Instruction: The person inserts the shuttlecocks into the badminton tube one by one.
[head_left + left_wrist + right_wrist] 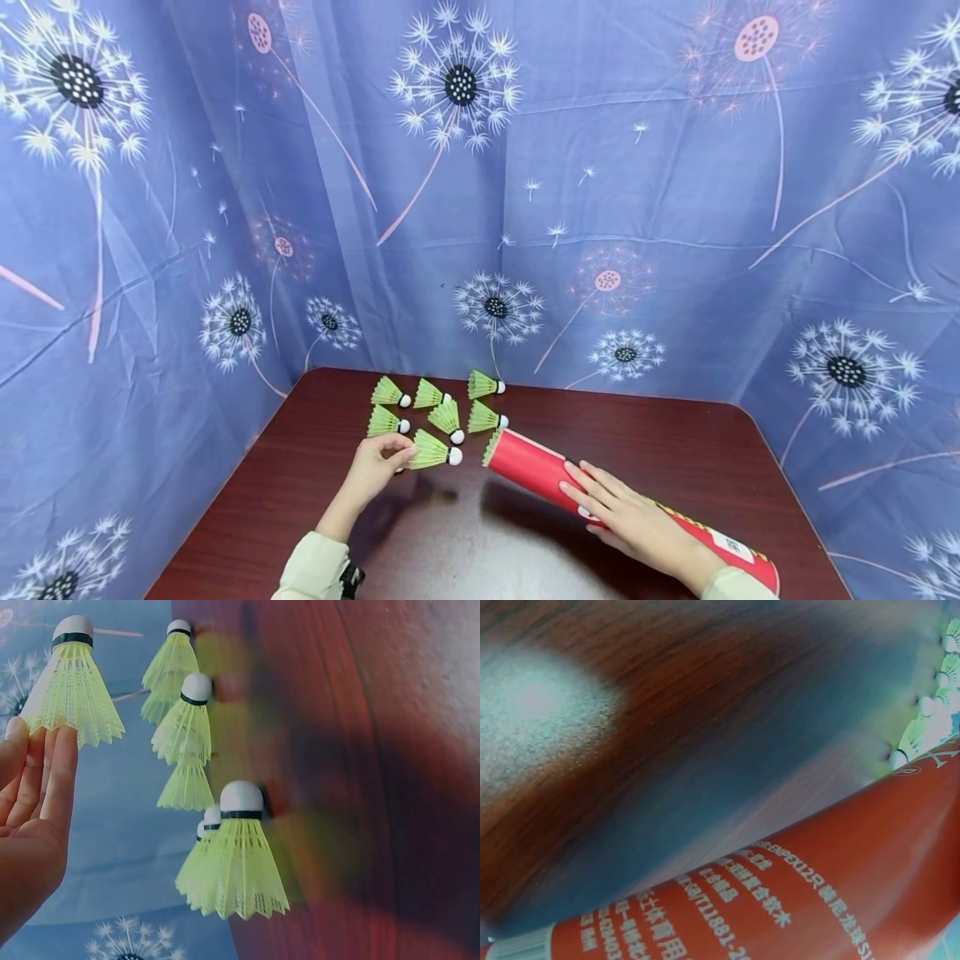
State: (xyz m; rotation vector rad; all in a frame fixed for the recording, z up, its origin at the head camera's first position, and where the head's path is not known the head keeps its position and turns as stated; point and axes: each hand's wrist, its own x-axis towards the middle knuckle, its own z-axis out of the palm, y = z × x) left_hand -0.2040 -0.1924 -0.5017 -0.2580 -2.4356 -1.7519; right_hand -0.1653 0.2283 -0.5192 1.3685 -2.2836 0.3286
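Observation:
My left hand [372, 468] pinches the skirt edge of a yellow-green shuttlecock [431, 451] between thumb and fingers. In the left wrist view this shuttlecock [73, 690] is held with its white cork pointing away from the fingers. My right hand [641, 523] grips a long red shuttlecock tube [525, 468], fingers laid across its top. The tube slants, its far end toward the shuttlecocks, and a green skirt edge [491, 448] shows at that mouth. Printed lettering covers the tube [780, 892] in the right wrist view, where the right hand is out of sight.
Several loose shuttlecocks lie on the dark red-brown table [300, 467] beyond the left hand, among them one shuttlecock [484, 384] near the back edge. A blue dandelion-print curtain [570, 192] surrounds the table at the back and sides.

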